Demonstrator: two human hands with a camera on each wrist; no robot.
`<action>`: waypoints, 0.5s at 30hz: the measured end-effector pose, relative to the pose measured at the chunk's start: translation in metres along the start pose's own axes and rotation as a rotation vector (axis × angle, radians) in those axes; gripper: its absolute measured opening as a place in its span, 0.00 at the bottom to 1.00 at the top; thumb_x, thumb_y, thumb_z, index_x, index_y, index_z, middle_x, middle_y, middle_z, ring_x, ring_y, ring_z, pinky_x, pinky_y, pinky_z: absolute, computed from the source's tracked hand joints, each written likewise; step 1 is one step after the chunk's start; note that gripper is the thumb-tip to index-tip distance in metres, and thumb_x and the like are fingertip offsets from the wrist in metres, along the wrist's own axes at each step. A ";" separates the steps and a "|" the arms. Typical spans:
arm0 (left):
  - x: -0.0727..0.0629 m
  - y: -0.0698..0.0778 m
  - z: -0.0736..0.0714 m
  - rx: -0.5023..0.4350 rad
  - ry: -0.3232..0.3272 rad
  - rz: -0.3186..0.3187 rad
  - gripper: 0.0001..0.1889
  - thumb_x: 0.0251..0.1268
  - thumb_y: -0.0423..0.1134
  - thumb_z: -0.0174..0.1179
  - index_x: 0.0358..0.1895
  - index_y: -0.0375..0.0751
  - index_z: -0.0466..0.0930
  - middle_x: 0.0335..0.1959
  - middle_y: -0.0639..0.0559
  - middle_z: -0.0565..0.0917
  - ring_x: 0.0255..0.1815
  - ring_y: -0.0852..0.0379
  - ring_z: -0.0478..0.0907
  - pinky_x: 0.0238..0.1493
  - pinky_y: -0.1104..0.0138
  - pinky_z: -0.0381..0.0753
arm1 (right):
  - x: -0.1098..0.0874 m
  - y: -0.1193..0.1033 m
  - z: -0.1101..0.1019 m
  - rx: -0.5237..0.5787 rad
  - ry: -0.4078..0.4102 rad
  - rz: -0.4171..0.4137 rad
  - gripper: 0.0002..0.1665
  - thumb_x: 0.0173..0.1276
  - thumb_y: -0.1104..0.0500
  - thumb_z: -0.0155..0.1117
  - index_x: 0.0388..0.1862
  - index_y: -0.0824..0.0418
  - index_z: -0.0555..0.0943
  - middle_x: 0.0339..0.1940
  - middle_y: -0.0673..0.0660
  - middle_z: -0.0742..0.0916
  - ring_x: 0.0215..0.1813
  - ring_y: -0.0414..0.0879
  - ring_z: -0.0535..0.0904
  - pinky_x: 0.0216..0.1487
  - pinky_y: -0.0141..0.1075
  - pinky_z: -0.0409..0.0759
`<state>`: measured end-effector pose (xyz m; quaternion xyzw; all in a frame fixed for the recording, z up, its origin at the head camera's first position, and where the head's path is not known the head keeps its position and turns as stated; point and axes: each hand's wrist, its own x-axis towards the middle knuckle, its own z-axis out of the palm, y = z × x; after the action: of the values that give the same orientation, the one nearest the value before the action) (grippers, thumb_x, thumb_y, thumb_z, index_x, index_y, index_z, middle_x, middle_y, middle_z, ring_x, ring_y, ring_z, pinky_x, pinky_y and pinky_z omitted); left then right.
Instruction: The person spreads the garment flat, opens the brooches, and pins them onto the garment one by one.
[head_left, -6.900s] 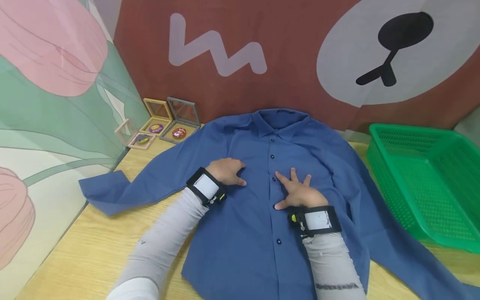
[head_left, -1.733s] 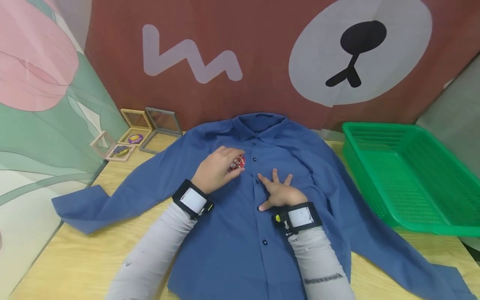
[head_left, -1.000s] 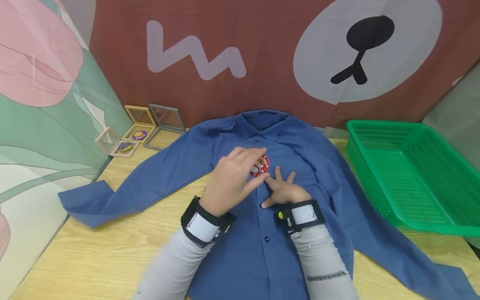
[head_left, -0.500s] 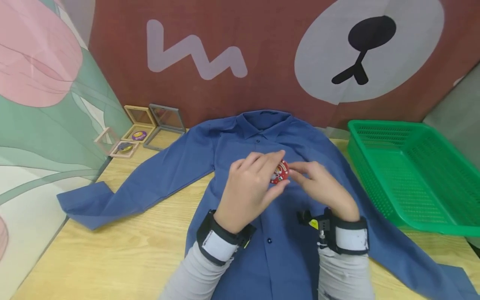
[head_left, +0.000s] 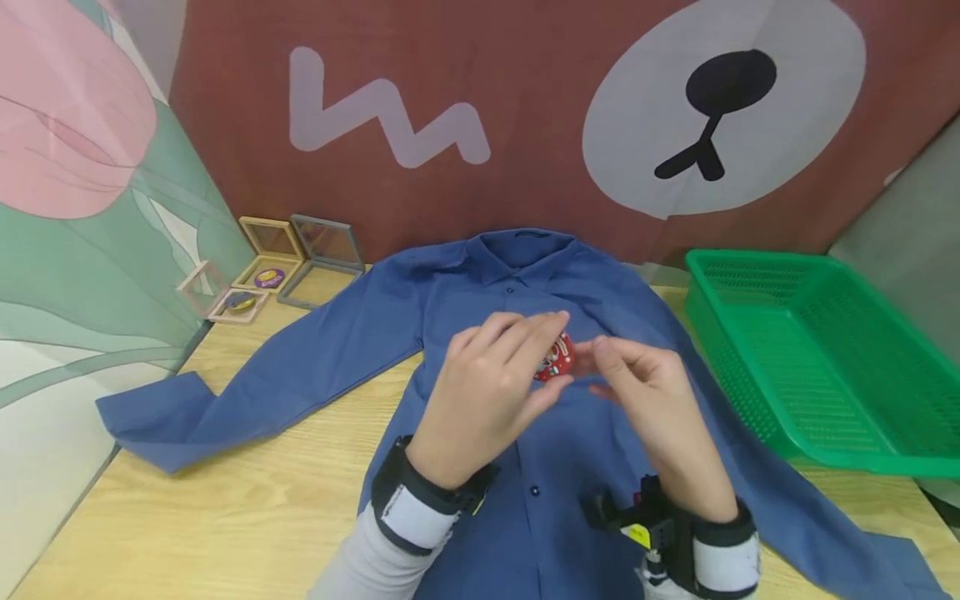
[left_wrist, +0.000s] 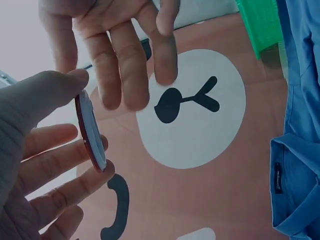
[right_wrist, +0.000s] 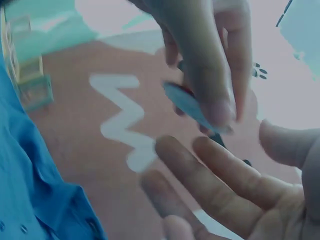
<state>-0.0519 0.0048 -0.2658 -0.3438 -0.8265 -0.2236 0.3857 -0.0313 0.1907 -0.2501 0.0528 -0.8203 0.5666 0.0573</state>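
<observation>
My left hand (head_left: 483, 396) pinches a round red button badge (head_left: 557, 357) by its edge, between thumb and fingertips, above the shirt. The left wrist view shows the badge (left_wrist: 91, 132) nearly edge-on, with a red rim and pale back. My right hand (head_left: 660, 396) is just right of it; in the right wrist view its fingers (right_wrist: 215, 185) are extended, lightly bent, the thumb apart, and nothing lies between them. Some right fingertips are hidden near the badge in the head view, so contact there is unclear. Beneath both hands a blue button-up shirt (head_left: 540, 458) lies spread, collar away from me.
At the back left stand three small open display cases: a grey one (head_left: 321, 265) without a badge, a tan one with a purple badge (head_left: 269, 278), and a pink one with another badge (head_left: 238, 302). A green plastic basket (head_left: 738, 400) is on the right. The wooden table (head_left: 225, 517) shows at left.
The red badge left the grey case and travelled in my left hand to above the shirt's chest. My right hand lifted off the shirt, met the badge's edge, then turned and drew slightly away.
</observation>
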 end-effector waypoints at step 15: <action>-0.003 0.006 -0.004 0.030 -0.052 0.010 0.31 0.52 0.57 0.74 0.58 0.48 0.81 0.52 0.55 0.85 0.51 0.57 0.78 0.28 0.68 0.81 | 0.000 0.008 -0.004 0.274 0.135 -0.003 0.11 0.69 0.65 0.64 0.27 0.56 0.86 0.24 0.48 0.86 0.29 0.40 0.78 0.25 0.31 0.76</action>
<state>-0.0445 0.0048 -0.2652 -0.3478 -0.8378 -0.2003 0.3701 -0.0326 0.1977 -0.2564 0.0232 -0.7293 0.6756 0.1057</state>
